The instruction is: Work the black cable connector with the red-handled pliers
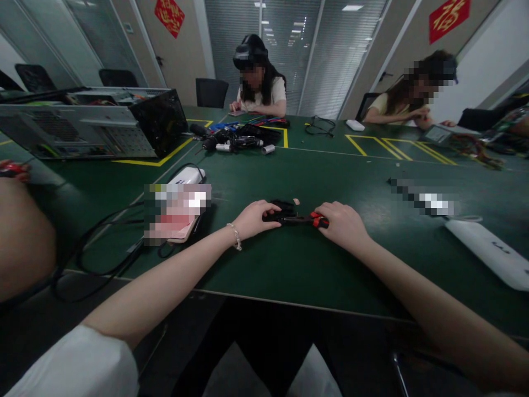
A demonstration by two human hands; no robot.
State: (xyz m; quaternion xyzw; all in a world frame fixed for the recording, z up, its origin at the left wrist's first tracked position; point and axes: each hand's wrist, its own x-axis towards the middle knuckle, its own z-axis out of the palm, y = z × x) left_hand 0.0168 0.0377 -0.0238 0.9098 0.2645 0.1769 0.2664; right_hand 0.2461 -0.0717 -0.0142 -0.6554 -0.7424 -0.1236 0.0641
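head view shows my left hand (253, 219) and right hand (343, 225) meeting near the middle of the green surface (289, 264), close to its near edge. my left fingers are curled shut over a small black part (283, 209), pinning it to the surface. my right fingers are closed round a red-handled tool (319, 221), and its dark shaft reaches left to touch the black part. a tiny tan piece (296, 201) lies just behind them. a beaded bracelet (236, 236) sits on my left wrist. black cables (99, 242) loop off to the left, an open computer case (82, 124) stands further back on that side, and a white power strip (491, 251) lies to the right. two other people sit across the surface.
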